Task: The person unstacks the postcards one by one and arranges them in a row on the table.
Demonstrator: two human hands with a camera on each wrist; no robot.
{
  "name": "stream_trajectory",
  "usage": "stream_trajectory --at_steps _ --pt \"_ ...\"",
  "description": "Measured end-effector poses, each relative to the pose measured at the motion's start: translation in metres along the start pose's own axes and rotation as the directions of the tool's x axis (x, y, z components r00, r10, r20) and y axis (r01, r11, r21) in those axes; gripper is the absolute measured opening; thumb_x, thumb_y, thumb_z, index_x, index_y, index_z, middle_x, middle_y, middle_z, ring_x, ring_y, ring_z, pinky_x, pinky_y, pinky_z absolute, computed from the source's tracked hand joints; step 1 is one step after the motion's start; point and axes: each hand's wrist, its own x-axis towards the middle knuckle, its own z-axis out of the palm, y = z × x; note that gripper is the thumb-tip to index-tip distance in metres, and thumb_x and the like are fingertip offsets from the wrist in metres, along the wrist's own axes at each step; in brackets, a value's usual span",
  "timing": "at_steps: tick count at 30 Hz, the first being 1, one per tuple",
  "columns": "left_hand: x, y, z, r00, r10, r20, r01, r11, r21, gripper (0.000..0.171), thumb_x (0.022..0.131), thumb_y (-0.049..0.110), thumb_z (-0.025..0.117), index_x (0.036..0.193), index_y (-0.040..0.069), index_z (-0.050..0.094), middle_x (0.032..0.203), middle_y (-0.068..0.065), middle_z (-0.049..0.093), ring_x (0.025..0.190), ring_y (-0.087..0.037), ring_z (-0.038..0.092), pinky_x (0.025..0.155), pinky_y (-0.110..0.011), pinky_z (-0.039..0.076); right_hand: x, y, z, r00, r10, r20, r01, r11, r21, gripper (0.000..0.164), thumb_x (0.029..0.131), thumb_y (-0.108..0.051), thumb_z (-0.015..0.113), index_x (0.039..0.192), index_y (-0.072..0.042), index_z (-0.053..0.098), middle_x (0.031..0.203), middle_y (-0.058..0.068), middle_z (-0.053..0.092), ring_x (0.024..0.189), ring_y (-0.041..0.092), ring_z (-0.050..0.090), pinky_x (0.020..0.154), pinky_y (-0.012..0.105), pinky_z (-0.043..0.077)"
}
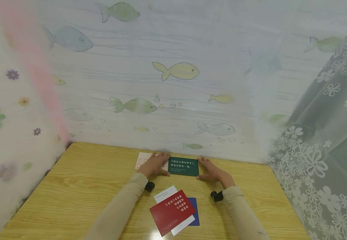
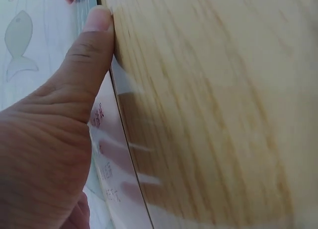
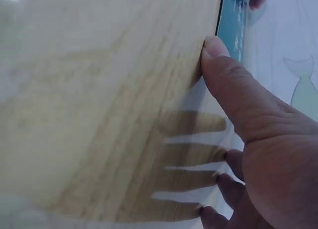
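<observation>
A green card (image 1: 183,166) with white writing lies flat by the far edge of the wooden table. My left hand (image 1: 155,165) touches its left side, the thumb at the near corner. Beneath that hand lies a pale pink card (image 1: 141,160), partly covered. On the green card's right side, my right hand (image 1: 212,170) touches with its thumb near the front corner and a fingertip near the back. In the right wrist view its other fingers (image 3: 231,189) spread down to the tabletop. Both hands look relaxed rather than curled.
Nearer me lies a loose stack: a red card (image 1: 172,212) on top, white cards (image 1: 165,194) sticking out beneath, and a blue card (image 1: 194,211) at the right. A fish-patterned curtain (image 1: 173,83) hangs behind the table (image 1: 101,186); a lace curtain (image 1: 320,160) hangs at right.
</observation>
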Motion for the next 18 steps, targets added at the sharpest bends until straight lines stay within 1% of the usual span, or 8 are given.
stream_trajectory --at_steps 3,5,10,12,15,18 --pt "-0.002 0.001 0.002 1.0 0.016 -0.011 -0.016 1.0 0.0 0.088 0.085 0.041 0.08 0.157 0.012 0.04 0.162 -0.008 0.04 0.154 -0.03 0.028 0.129 -0.05 0.012 -0.001 0.0 0.003 1.0 -0.009 -0.02 0.009 1.0 0.006 0.087 0.094 -0.024 0.075 0.159 0.005 0.024 0.164 0.032 0.015 0.152 0.052 0.011 0.122 0.065 0.02" --pt "-0.005 0.002 0.002 1.0 0.026 -0.014 -0.027 1.0 -0.011 0.085 0.087 0.039 0.078 0.158 0.012 0.039 0.162 -0.008 0.04 0.154 -0.03 0.027 0.129 -0.048 0.012 -0.003 -0.003 0.005 0.998 -0.03 -0.049 0.03 0.999 0.011 0.085 0.094 -0.02 0.074 0.158 0.006 0.025 0.164 0.033 0.017 0.152 0.052 0.013 0.122 0.065 0.02" --pt "-0.014 0.007 0.005 0.998 0.056 -0.019 -0.057 0.996 -0.067 0.077 0.094 0.032 0.073 0.159 0.011 0.036 0.163 -0.008 0.037 0.155 -0.03 0.024 0.129 -0.046 0.013 -0.007 -0.012 0.018 0.987 -0.107 -0.119 0.107 0.994 -0.01 0.076 0.094 -0.009 0.072 0.156 0.007 0.03 0.162 0.034 0.023 0.151 0.052 0.017 0.122 0.064 0.022" --pt "-0.019 0.011 0.005 0.997 0.068 -0.025 -0.07 0.993 -0.097 0.073 0.097 0.027 0.07 0.159 0.009 0.035 0.164 -0.009 0.036 0.156 -0.03 0.022 0.129 -0.048 0.013 -0.012 -0.017 0.024 0.985 -0.122 -0.122 0.123 0.992 -0.001 0.073 0.095 -0.009 0.07 0.156 0.005 0.032 0.163 0.031 0.024 0.152 0.05 0.017 0.122 0.063 0.023" --pt "-0.029 0.017 0.004 0.995 0.093 -0.039 -0.097 0.988 -0.124 0.069 0.099 0.023 0.067 0.158 0.007 0.036 0.163 -0.01 0.037 0.156 -0.031 0.02 0.128 -0.051 0.014 -0.024 -0.026 0.034 0.983 -0.142 -0.115 0.148 0.988 0.048 0.07 0.096 -0.013 0.07 0.156 0.002 0.036 0.164 0.027 0.024 0.153 0.05 0.015 0.121 0.063 0.023" --pt "-0.041 0.022 0.003 0.993 0.11 -0.05 -0.114 0.989 -0.097 0.066 0.101 0.026 0.063 0.158 0.007 0.037 0.163 -0.009 0.038 0.156 -0.031 0.021 0.128 -0.051 0.016 -0.037 -0.036 0.042 0.983 -0.163 -0.084 0.171 0.98 0.102 0.07 0.097 -0.021 0.07 0.156 -0.003 0.038 0.166 0.023 0.023 0.154 0.048 0.012 0.122 0.064 0.022"
